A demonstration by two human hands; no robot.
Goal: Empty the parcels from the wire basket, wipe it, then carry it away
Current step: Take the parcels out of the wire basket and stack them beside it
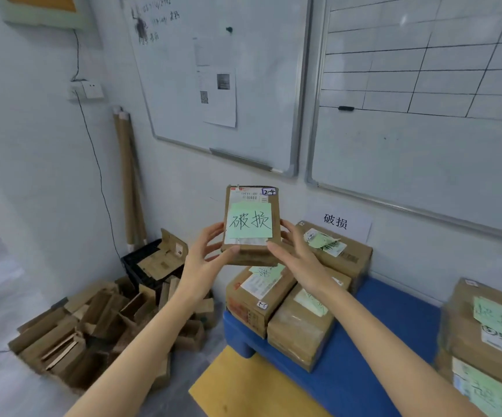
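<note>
— Where is the parcel (252,257)?

— At the centre of the frame, held up off everything. The left hand (210,251) grips its left edge and the right hand (297,251) its right edge. Both thumbs lie on the front face, with the fingers curled behind.

— What's around it?

— Below and behind it a stack of parcels (300,326) sits on a blue platform (394,341). The held box and the right hand hide part of that stack. More boxes (490,326) stand at the right edge, and a yellow surface (243,383) shows at bottom centre. At lower left lies a heap of cardboard scraps (93,326). Behind the heap is a black crate (135,266) holding more cardboard, and cardboard tubes (129,176) lean in the corner. A whiteboard (228,85) and a gridded whiteboard (424,130) fill the wall above.

— Any writing?

— A green note (249,221) on the held parcel reads "破损". A small tag (269,192) at its top right corner reads "2-4". A white sign (338,222) on the wall just to the right also reads "破损". The shipping label under the note is too blurred to read.
</note>
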